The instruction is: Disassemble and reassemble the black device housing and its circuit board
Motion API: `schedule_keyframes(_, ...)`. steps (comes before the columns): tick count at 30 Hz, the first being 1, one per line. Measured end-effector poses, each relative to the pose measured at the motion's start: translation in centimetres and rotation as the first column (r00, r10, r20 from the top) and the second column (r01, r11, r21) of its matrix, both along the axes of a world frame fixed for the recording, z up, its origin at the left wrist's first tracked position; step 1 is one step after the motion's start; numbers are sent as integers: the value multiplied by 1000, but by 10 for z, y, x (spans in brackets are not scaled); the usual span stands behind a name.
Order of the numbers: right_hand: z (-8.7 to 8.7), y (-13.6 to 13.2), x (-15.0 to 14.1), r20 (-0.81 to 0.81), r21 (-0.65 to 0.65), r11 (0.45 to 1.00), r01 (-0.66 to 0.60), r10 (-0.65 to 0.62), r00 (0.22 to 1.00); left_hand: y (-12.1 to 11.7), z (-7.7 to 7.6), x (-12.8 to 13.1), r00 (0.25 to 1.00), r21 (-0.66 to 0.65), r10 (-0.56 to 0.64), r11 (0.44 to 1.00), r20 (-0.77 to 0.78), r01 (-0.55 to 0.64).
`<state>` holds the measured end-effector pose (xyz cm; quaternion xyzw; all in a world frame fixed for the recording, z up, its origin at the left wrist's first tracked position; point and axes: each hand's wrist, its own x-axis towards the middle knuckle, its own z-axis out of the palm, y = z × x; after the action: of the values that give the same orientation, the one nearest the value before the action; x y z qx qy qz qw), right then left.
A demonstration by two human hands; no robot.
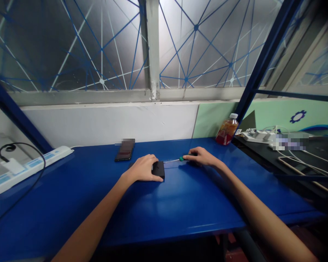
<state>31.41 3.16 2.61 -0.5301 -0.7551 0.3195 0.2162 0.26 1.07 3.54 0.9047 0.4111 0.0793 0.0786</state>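
Left grip (145,168) clasped over black box (159,170), apparently steadying it | right grip (200,156) pinching green-handled tool (182,159), aimed at box's right side | box resting on blue counter (177,207), presumably for support

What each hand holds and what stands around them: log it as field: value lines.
Left hand: gripping a black box on the blue table
Right hand: holding a thin tool with a green handle
Tool direction: shaft toward the box's right side; contact unclear
Behind left hand: dark phone, lying flat
Far right corner: upright bottle, white cap
Left side: white power strip with a plug in it
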Motion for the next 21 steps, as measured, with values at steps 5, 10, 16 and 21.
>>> schedule_keyframes(5, 0, -2, -3, 9, 8, 1000, 15, -15, 1000, 0, 0, 0, 1000, -7, -1, 1000, -2, 1)
schedule_keyframes(10, 0, -3, -1, -123, -91, 995, -38, 27, 992, 0, 0, 0, 1000, 5, 0, 1000, -1, 0)
schedule_keyframes(16, 4, -3, 0, -49, -13, 1000, -19, 18, 999, 0, 1, 0, 1000, -8, 3, 1000, -7, -3)
schedule_keyframes(21, 3, -4, -5, 2, 35, 999, 18, -18, 1000, 0, 0, 0, 1000, -9, 5, 1000, -3, -5)
